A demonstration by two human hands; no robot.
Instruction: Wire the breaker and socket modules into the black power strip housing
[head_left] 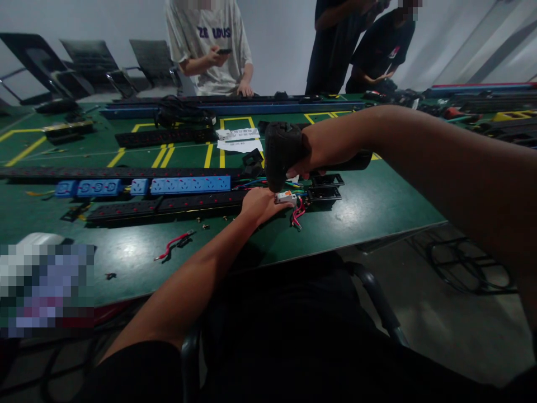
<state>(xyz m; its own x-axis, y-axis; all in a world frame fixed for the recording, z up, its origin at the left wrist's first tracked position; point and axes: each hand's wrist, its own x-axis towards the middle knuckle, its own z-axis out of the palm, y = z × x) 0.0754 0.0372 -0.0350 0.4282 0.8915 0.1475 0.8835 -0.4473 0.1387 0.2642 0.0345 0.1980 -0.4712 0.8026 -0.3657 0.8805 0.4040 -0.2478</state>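
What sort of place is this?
Probably an electrical assembly workshop: power strips with blue sockets, loose red wires and a hand-held power tool show over a green worktable.

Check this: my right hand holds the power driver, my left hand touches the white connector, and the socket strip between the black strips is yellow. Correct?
No, the head view shows the socket strip is blue. Your right hand holds the power driver and your left hand touches the white connector.
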